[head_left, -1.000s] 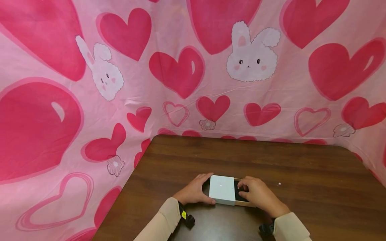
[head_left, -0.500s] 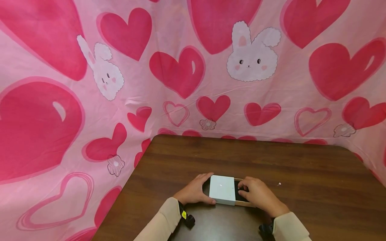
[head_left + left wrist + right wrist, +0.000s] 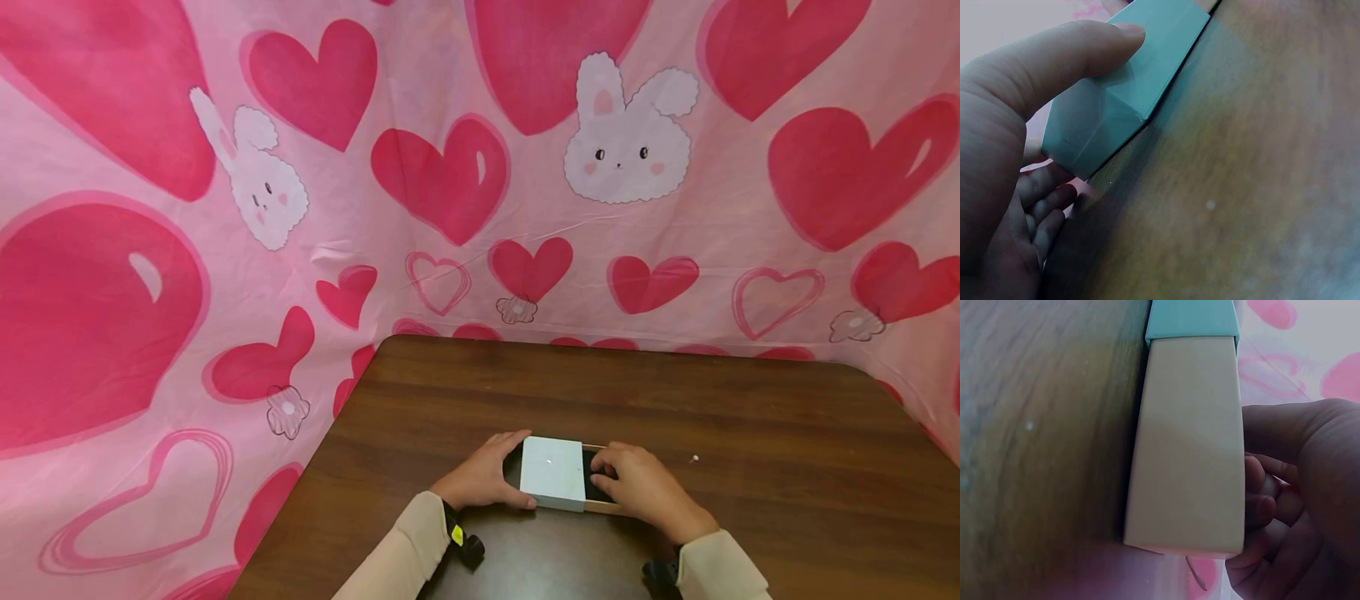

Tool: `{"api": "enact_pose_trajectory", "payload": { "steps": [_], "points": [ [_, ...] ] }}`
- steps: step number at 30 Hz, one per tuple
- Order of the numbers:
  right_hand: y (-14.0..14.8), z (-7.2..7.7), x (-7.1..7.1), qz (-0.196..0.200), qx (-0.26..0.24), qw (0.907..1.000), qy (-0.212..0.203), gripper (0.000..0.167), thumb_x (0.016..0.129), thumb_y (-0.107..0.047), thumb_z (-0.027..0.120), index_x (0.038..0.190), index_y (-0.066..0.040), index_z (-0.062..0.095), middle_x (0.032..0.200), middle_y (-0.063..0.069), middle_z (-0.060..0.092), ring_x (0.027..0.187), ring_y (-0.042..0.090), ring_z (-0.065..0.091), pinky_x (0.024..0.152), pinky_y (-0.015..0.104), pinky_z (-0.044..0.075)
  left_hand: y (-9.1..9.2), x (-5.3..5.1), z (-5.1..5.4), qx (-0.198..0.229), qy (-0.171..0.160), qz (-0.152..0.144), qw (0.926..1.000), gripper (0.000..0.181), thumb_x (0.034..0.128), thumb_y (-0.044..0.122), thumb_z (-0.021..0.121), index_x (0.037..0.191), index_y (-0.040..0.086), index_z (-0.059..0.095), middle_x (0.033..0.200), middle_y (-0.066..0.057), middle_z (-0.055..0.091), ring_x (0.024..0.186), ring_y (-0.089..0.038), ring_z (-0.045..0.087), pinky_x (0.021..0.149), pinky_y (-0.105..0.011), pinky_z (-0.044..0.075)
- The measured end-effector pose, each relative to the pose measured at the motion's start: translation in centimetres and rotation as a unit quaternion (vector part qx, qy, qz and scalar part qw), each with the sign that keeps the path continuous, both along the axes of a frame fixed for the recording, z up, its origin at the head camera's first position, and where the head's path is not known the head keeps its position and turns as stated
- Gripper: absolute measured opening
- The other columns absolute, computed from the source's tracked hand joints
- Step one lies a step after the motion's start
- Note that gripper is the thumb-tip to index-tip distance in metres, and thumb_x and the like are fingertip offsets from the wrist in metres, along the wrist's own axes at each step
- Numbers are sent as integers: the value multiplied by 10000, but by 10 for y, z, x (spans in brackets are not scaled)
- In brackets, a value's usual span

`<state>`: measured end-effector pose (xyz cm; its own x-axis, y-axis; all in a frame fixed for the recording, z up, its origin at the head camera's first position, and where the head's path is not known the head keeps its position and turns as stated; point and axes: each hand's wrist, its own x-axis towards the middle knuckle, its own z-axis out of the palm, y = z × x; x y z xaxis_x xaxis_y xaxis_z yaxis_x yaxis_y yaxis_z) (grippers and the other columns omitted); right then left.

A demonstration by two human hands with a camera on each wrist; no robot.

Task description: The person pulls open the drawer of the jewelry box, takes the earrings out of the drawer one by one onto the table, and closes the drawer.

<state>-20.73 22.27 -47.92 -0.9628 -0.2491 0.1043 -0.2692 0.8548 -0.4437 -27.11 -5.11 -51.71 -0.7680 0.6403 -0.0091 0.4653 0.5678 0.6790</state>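
A flat pale mint box [image 3: 552, 471] lies on the table with its drawer slid partly out to the right. My left hand [image 3: 487, 473] grips the sleeve's left end, thumb on the near side and fingers at the far side; the thumb [image 3: 1104, 47] presses the mint wall in the left wrist view. My right hand [image 3: 645, 483] reaches over the drawer [image 3: 1188, 444], its bent fingertips inside against the dark lining. Whether they pinch anything is hidden. A tiny stud-like piece with a white head [image 3: 695, 457] lies right of the box.
The brown wooden table [image 3: 465, 392] has rounded far corners. Pink cloth [image 3: 442, 208] printed with hearts and rabbits hangs behind it and along its left side. Black wrist cameras [image 3: 471, 550] sit below both hands.
My right hand has shifted very slightly, and a small pale spot by its fingertips no longer shows. The box and my left hand stay put.
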Motion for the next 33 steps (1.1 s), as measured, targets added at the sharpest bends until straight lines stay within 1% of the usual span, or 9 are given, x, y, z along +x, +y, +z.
{"api": "enact_pose_trajectory", "payload": {
  "steps": [7,15,23,30,33],
  "points": [
    [-1,-2,1,3,41,10000,40,90,834,-182,774,866,-203,692,737,-133,467,666,87,459,628,325,430,-1,0,1,-11,7,13,10000,1069,672,583,821,1538,260,283,1499,65,355,1343,-135,328,1058,-469,338],
    [-1,-3,-2,-1,51,9999,117,140,797,-169,807,882,-195,699,742,-115,456,664,96,451,620,324,416,0,0,1,16,-37,27,10000,1069,668,586,821,1536,264,287,1499,65,353,1340,-137,331,1058,-476,336],
    [-1,-3,-2,-15,76,9999,95,126,811,-161,793,894,-191,704,752,-115,463,674,102,454,628,327,421,0,0,2,1,-79,42,10000,1067,670,574,826,1537,264,288,1500,61,356,1336,-146,338,1053,-490,339],
    [-1,-3,-4,-77,61,9999,126,120,817,-138,785,895,-185,706,756,-115,472,681,102,463,635,330,427,1,-1,-2,-72,-30,40,10000,1069,665,592,820,1535,279,284,1501,63,356,1340,-146,338,1052,-485,343],
    [-2,-3,-4,-116,76,9998,114,112,825,-133,779,901,-180,711,762,-115,483,682,100,467,638,329,436,1,-1,-2,-31,-47,55,10000,1064,661,588,825,1531,292,289,1498,61,361,1334,-149,344,1048,-488,347]
  ]
}}
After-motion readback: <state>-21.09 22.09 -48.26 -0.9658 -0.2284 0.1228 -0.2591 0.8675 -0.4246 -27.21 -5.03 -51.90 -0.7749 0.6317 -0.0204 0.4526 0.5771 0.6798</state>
